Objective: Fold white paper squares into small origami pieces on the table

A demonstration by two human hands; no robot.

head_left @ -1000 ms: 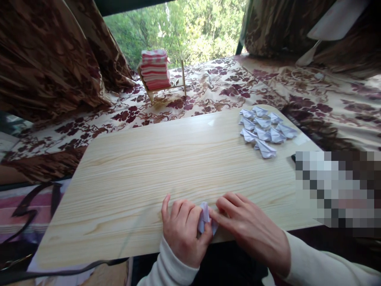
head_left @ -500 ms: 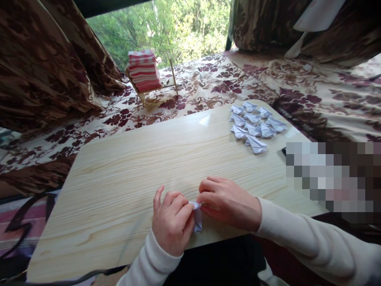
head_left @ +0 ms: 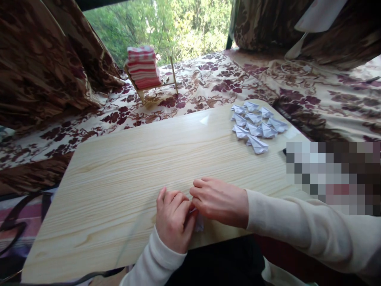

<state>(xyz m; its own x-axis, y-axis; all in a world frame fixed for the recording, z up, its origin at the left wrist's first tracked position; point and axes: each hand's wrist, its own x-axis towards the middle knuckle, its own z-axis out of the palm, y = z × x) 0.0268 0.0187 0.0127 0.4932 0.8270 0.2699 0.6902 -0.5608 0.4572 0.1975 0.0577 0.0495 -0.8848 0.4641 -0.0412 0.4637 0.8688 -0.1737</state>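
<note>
Above dark clothing (head_left: 217,258), two hands in white sleeves (head_left: 162,254) meet over a small white paper (head_left: 199,225) near the close edge of a pale wooden table (head_left: 125,174). The left hand (head_left: 173,220) holds it in a narrow grip, thumb and forefinger lying across it; the right hand (head_left: 220,201) pinches at its far edge, fingers curled and bunched together, their tips almost touching the left hand's. One end of the paper shows below the grip, toward the person; the fingers cover the rest, so its full shape cannot be made out.

Left of the grip and beyond the table's side lie a dark strap (head_left: 22,226) and pink striped cloth (head_left: 25,212). To the right, well apart from the fingers, a pixelated patch (head_left: 330,174) hides whatever sits at the table's edge. Farther off, ahead and to the right of the hands, folded white papers (head_left: 254,126) stand clustered near the table's far corner.

Past the table, ahead and left of the grip, red-and-white towels (head_left: 143,68) rise in a stack on a small stand (head_left: 174,75), set on a flowered cover (head_left: 205,93). A white lamp (head_left: 321,16) stands far right; at the back, patterned curtains (head_left: 38,51) flank a window (head_left: 166,31) full of green foliage.
</note>
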